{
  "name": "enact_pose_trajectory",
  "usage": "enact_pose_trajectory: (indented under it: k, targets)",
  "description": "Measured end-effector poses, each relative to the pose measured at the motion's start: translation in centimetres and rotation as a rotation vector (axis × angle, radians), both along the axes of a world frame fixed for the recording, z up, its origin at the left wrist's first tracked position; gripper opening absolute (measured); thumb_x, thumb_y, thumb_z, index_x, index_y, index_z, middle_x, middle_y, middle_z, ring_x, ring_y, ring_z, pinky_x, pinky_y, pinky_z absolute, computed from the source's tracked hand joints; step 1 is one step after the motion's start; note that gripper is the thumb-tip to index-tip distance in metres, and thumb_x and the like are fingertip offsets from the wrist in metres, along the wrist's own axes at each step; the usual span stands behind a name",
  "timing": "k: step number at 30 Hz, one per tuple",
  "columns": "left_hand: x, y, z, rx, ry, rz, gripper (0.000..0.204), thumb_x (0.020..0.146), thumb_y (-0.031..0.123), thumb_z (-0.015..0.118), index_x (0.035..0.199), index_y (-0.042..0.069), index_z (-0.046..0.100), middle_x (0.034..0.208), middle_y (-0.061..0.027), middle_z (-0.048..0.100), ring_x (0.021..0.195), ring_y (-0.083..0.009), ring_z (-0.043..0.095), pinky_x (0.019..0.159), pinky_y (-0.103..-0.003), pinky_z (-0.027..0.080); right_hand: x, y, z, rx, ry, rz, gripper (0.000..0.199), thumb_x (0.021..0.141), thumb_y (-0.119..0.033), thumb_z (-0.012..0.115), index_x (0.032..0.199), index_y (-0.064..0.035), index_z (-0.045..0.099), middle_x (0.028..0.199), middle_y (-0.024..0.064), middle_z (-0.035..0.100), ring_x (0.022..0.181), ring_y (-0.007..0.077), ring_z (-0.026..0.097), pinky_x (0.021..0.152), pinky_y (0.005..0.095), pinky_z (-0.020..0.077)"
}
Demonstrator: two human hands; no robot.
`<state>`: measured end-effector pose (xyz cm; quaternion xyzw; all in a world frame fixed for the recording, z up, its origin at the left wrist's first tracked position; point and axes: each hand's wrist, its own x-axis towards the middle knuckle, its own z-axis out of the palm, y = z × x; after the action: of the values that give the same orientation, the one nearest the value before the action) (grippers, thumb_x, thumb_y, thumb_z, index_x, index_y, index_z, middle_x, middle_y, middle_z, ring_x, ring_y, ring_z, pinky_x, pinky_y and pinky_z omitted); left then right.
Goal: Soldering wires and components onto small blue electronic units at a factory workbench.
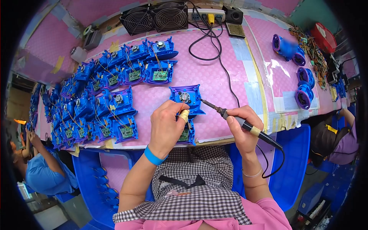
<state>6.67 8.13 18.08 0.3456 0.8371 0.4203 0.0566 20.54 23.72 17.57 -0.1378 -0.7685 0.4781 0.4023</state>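
A blue plastic housing half [194,92] with a small round speaker [184,97] in it lies at the table's front middle. My left hand [166,120], with yellow tape round a fingertip, is closed over its near side and pinches a thin red wire [182,104] beside the speaker. Below, a second blue half with a green circuit board [184,135] is partly hidden by that hand. My right hand [245,124] grips a soldering iron [245,123] like a pen. The iron's tip points left, close to the housing's right edge; whether it touches cannot be seen.
Rows of blue housings [119,99] with boards, speakers and wires fill the left side. Two fans [153,18] and a power strip [195,15] stand at the back. The iron's cord [230,76] crosses the table. Purple-blue parts [303,97] lie right. Co-workers [50,172] sit either side.
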Motion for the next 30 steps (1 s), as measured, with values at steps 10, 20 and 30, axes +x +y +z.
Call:
enact_pose_trajectory:
  k: [10, 20, 30]
  targets:
    - [0.1, -4.5, 3.5, 0.317, 0.015, 0.429, 0.030, 0.076, -0.002, 0.068, 0.105, 0.004, 0.065, 0.084, 0.0004, 0.060, 0.059, -0.0016, 0.039, 0.050, -0.019, 0.032, 1.2, 0.1, 0.3, -0.139, -0.005, -0.100, 0.017, 0.078, -0.003, 0.064, 0.093, 0.0043, 0.065, 0.083, 0.0073, 0.062, 0.074, 0.0119, 0.055, 0.067, 0.0235, 0.0427]
    - [0.3, -2.6, 0.4, 0.158, -0.036, 0.231, 0.018, 0.074, -0.002, 0.069, 0.092, 0.001, 0.069, 0.077, -0.0014, 0.068, 0.051, 0.0000, 0.039, 0.044, -0.021, 0.028, 0.6, -0.9, 0.6, -0.087, -0.021, 0.034, 0.015, 0.078, -0.007, 0.068, 0.089, 0.0028, 0.066, 0.081, 0.0082, 0.064, 0.073, 0.0146, 0.056, 0.066, 0.0260, 0.0431]
    - [-0.8, -1.1, -0.5, 0.089, -0.064, 0.134, 0.018, 0.074, 0.002, 0.069, 0.091, 0.005, 0.074, 0.080, -0.0045, 0.070, 0.050, -0.0063, 0.043, 0.046, -0.025, 0.034, -1.1, -1.2, -0.4, -0.040, -0.045, 0.124, 0.013, 0.075, 0.000, 0.069, 0.088, 0.0015, 0.068, 0.080, 0.0102, 0.066, 0.070, 0.0180, 0.062, 0.063, 0.0273, 0.0462]
